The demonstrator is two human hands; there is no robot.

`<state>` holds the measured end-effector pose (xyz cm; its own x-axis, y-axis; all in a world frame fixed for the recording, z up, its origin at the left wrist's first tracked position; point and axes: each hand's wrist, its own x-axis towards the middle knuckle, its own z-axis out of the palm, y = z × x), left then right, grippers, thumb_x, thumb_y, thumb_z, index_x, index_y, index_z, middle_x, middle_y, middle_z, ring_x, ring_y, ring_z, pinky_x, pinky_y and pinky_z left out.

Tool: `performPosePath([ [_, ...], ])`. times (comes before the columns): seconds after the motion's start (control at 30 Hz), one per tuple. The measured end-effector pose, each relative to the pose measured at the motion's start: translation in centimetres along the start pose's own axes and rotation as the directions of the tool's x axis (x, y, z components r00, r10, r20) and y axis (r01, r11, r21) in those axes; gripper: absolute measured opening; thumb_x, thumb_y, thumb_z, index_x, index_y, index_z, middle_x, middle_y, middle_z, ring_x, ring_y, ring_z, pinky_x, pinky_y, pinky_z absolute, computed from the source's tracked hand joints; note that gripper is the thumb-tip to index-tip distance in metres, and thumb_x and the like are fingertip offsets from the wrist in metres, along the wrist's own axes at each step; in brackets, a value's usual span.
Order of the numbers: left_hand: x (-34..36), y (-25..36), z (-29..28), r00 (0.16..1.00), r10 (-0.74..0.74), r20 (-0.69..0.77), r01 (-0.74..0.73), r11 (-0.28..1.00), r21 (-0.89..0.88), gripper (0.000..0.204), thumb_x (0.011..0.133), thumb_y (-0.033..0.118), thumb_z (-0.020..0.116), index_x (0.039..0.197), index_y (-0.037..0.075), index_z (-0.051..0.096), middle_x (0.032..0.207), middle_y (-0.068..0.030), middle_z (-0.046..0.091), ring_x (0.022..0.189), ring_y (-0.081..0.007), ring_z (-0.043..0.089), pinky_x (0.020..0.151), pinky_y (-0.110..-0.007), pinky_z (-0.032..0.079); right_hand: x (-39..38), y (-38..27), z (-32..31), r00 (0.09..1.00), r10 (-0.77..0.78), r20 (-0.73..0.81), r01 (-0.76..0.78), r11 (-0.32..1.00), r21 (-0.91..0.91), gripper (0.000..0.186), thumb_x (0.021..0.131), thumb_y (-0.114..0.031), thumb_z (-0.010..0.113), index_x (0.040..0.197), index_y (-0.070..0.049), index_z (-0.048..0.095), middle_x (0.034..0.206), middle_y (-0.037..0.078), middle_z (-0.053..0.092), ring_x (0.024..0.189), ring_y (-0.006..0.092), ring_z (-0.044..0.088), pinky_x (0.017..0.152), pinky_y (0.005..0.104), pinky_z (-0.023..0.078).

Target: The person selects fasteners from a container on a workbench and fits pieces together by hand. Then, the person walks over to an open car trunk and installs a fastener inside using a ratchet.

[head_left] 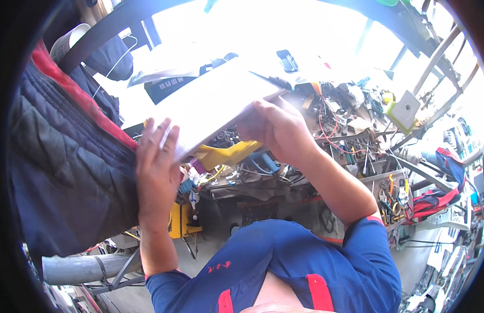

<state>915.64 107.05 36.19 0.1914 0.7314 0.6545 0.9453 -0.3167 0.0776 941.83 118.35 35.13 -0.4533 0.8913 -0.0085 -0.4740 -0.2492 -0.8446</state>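
Observation:
A flat white rectangular slab [210, 101], washed out by glare and held tilted, spans the space between my hands over the cluttered bench. My left hand [158, 156] has its fingers on the slab's near left corner, slightly blurred. My right hand [276, 128] grips the right edge, thumb on top and the other fingers mostly hidden below. Under the slab, a yellow tray [226, 154] with dark small parts shows, beside a purple piece [198, 165] and a blue plastic item [265, 164].
A dark jacket [69, 167] with red trim hangs at left above a grey pipe [80, 268]. Tools, wires and parts [351, 120] crowd the bench at right, near a hand-tool rack [393, 195]. A small black tray [287, 60] lies at the back. Metal arms [435, 52] overhang the right.

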Motion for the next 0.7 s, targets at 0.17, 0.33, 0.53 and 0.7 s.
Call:
performPosePath([
  [0.17, 5.6, -4.8, 1.8, 0.98, 0.013, -0.198, 0.009, 0.994, 0.11, 0.06, 0.089, -0.014, 0.06, 0.146, 0.005, 0.064, 0.149, -0.0176, 0.061, 0.145, -0.038, 0.052, 0.121, -0.046, 0.042, 8.4, -1.0, 0.7, 0.98, -0.115, 0.16, 0.099, 0.989, 0.109, 0.026, 0.112, -0.017, 0.048, 0.13, 0.001, 0.053, 0.109, 0.016, 0.07, 0.092, 0.0269, 0.074, 0.084, 0.0419, 0.065],
  [0.33, 11.9, -13.5, 6.5, 0.967, 0.042, -0.25, 0.024, 0.967, 0.255, 0.052, 0.096, -0.003, 0.063, 0.146, 0.009, 0.063, 0.151, -0.0215, 0.059, 0.144, -0.041, 0.052, 0.119, -0.047, 0.045, 19.3, -1.3, 0.9, 0.943, -0.166, 0.289, 0.243, 0.936, -0.257, 0.033, 0.113, -0.02, 0.045, 0.134, 0.003, 0.057, 0.117, 0.018, 0.072, 0.095, 0.026, 0.074, 0.088, 0.0396, 0.064],
  [0.53, 12.4, -21.8, 12.2, 0.98, -0.042, -0.196, 0.102, 0.947, 0.305, 0.035, 0.096, 0.003, 0.064, 0.13, -0.001, 0.071, 0.136, -0.0238, 0.069, 0.134, -0.0401, 0.06, 0.117, -0.044, 0.047, 19.7, 0.9, -0.9, 0.928, -0.245, 0.28, 0.37, 0.543, -0.753, 0.037, 0.1, -0.027, 0.068, 0.123, 0.002, 0.072, 0.109, 0.013, 0.077, 0.095, 0.02, 0.073, 0.088, 0.0335, 0.06],
  [0.7, 12.3, -22.5, 13.4, 0.989, -0.016, -0.149, 0.054, 0.965, 0.256, 0.042, 0.093, 0.001, 0.061, 0.135, -0.004, 0.067, 0.144, -0.027, 0.063, 0.137, -0.0402, 0.058, 0.119, -0.042, 0.045, 10.1, -0.8, -5.8, 0.935, -0.255, 0.245, 0.319, 0.311, -0.895, 0.02, 0.098, -0.016, 0.067, 0.112, -0.006, 0.077, 0.1, 0.013, 0.077, 0.083, 0.0191, 0.072, 0.076, 0.0344, 0.058],
])
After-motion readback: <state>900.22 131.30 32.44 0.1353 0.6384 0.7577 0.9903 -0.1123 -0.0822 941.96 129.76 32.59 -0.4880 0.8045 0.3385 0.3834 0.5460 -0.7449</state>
